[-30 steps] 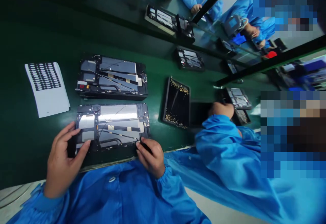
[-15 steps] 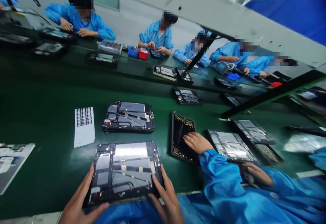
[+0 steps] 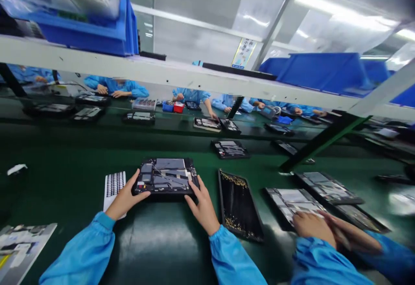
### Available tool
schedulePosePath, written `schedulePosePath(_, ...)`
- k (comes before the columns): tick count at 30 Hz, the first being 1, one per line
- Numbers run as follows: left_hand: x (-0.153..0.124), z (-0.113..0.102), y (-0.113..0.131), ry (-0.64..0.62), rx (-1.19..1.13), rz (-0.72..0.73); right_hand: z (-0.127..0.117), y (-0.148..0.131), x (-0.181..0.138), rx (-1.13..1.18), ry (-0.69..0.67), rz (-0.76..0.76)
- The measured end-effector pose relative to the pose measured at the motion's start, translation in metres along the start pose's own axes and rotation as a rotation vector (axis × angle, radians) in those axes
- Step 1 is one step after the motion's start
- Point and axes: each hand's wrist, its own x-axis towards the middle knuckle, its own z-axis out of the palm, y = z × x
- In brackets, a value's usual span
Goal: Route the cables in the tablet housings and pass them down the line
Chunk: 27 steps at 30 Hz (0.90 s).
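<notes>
An opened tablet (image 3: 171,175), its batteries and ribbon cables showing, lies face up at the middle of the bench. It appears to rest on a dark stack whose lower layers I cannot make out. My left hand (image 3: 127,194) grips its left edge, thumb along the front corner. On the right edge, my right hand (image 3: 202,203) has its fingers over the top and the thumb at the front. Partly behind my left wrist lies a white sheet of black stickers (image 3: 115,185). Right of my right hand is a black tray (image 3: 241,203) holding many small gold screws.
A co-worker's hands (image 3: 319,229) work over an opened tablet (image 3: 292,201) at the right. More tablets (image 3: 230,149) lie farther back. A slanted dark post (image 3: 324,142) and a white shelf beam (image 3: 194,80) with blue bins cross the view. A flat panel (image 3: 26,246) lies lower left.
My hands have carried the tablet forward from the bench's near edge to the stack. The co-worker's hand has left the screw tray. My view has tilted up.
</notes>
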Motion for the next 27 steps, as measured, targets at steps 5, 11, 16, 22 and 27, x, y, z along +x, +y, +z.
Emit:
schedulePosePath(5,-0.019,0.024,-0.033,0.037,-0.18,0.038,0.011,0.007,-0.023,0.055,0.022,0.049)
schedulePosePath(11,-0.019,0.029,-0.047,0.12,-0.139,0.048,0.027,0.023,-0.032,0.023,0.113,0.082)
schedulePosePath(16,-0.018,0.028,-0.049,0.155,-0.154,0.062,0.03,0.026,-0.036,0.041,0.095,0.108)
schedulePosePath(22,-0.014,0.029,-0.054,0.183,-0.181,0.083,0.035,0.028,-0.034,0.109,0.111,0.137)
schedulePosePath(27,-0.012,0.031,-0.056,0.189,-0.183,0.097,0.038,0.027,-0.031,0.156,0.131,0.144)
